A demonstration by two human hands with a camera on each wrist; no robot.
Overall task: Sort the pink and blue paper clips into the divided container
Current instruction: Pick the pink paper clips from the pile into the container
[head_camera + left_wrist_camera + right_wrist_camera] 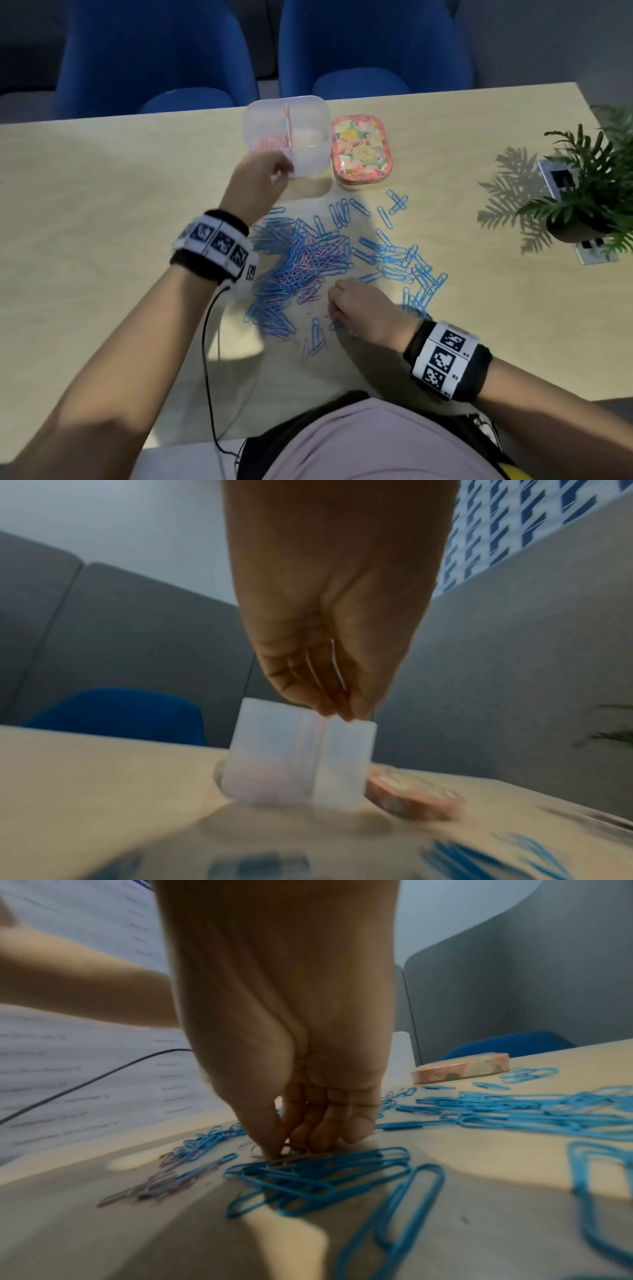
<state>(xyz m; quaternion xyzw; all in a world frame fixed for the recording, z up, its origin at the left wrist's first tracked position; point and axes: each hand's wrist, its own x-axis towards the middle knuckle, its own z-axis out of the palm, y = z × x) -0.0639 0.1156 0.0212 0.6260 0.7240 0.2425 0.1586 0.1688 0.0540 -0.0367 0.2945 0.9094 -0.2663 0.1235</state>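
A translucent divided container (310,113) stands at the table's far side, with pink clips (272,142) in its left compartment. My left hand (286,171) is raised at the container's (274,753) near rim, its fingers (298,680) curled and pinching a thin pale pink clip (337,669). A mixed pile of blue and pink paper clips (301,270) lies mid-table. At the pile's near edge my right hand (334,308) presses down, thumb and fingertips (270,1139) pinched on a pink clip (298,1156) beside a cluster of blue clips (318,1175).
A floral lid (361,150) lies right of the container. Loose blue clips (397,202) spread to the right. A potted plant (589,192) and a socket panel (596,246) sit at the right edge. Blue chairs (154,51) stand behind the table. A black cable (209,359) trails from my left wrist.
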